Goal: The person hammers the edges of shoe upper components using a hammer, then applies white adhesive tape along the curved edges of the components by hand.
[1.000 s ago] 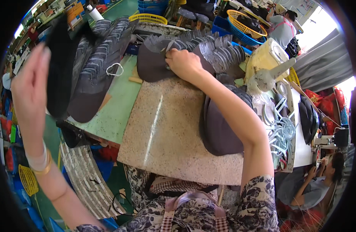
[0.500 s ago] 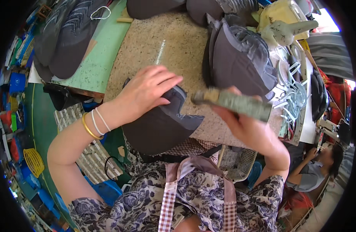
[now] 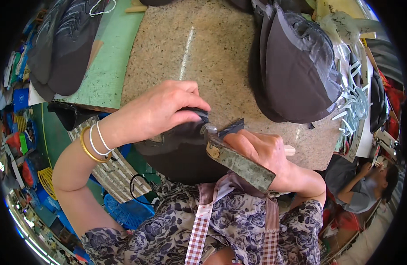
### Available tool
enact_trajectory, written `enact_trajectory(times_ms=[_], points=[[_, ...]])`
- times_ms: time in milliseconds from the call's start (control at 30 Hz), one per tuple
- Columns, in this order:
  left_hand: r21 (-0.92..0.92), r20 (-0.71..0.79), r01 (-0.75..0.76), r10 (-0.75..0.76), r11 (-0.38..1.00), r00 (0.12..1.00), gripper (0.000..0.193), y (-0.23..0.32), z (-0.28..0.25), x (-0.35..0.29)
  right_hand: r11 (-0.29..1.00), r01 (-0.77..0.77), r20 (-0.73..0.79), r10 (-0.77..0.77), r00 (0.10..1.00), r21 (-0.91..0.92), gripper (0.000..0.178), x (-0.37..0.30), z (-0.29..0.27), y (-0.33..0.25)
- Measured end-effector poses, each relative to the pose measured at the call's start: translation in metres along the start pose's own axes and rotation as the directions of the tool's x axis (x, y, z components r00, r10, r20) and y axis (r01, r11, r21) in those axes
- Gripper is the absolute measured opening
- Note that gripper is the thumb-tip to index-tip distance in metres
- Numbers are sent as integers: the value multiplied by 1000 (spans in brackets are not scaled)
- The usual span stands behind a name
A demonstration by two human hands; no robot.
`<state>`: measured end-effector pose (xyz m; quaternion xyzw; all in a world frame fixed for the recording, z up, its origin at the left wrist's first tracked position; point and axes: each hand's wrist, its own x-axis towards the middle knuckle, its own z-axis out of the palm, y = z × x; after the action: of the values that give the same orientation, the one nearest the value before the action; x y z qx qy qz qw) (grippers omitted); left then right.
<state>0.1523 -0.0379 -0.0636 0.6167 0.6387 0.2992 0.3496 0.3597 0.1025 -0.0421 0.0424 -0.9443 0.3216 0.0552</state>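
My left hand [image 3: 174, 104] pinches the upper edge of a dark grey shoe-upper piece [image 3: 181, 152] between thumb and fingers. This piece lies at the near edge of the stone-topped table, partly overhanging it. My right hand [image 3: 261, 150] grips a hammer [image 3: 243, 163] with a heavy, worn grey-green block for a head. Its rounded front end is at the edge of the piece, close to my left fingertips; whether it touches cannot be made out. A dark flap of the piece [image 3: 232, 127] stands up beside my right fingers.
Stacked dark upper pieces [image 3: 296, 75] stand on the speckled tabletop [image 3: 168, 57] at the right. More dark pieces [image 3: 73, 53] lie on a green board [image 3: 108, 66] at left. Pale plastic strips [image 3: 356, 104] cluster at the right edge. A person [image 3: 360, 190] sits at far right.
My right hand has brought the hammer left and down to the piece's edge, turning it. My left hand keeps its pinch. The whole view has shifted a little.
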Motion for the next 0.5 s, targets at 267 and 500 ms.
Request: enact_trajectory(times_ms=[267, 500], points=[[254, -52, -267, 289, 930, 956, 21, -15, -3, 3, 985, -95, 77, 85, 993, 143, 29, 5, -9, 4], [405, -40, -484, 544, 776, 838, 23, -30, 3, -1, 945, -283, 107, 268, 957, 163, 30, 11, -21, 1]])
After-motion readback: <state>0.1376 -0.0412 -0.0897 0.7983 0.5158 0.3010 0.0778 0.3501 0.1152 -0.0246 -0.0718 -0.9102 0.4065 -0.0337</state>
